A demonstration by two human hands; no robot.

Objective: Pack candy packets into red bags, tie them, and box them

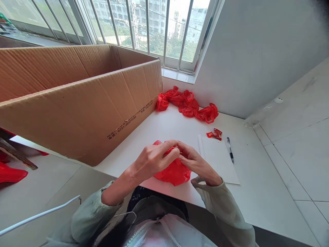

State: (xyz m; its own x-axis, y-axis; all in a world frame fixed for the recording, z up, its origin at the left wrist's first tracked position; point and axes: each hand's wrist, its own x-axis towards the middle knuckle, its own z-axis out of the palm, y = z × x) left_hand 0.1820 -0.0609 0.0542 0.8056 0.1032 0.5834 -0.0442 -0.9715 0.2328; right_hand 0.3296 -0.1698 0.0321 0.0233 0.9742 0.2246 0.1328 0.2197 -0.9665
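Observation:
A red plastic bag (174, 173) rests on the white table near its front edge, bunched and rounded; what is inside it, if anything, does not show. My left hand (156, 157) reaches over it from the left, thumb and fingers pinched on the gathered top. From the right, my right hand (191, 159) pinches the same top, its fingertips close to those of the left. The exact spot where the fingers grip is partly covered by the hands.
A large open cardboard box (128, 109) stands on the left. Several crumpled red bags (189, 103) lie by the wall. White paper (218, 157), small red wrappers (215, 134) and a pen (230, 150) are on the right. Behind is a barred window (154, 31).

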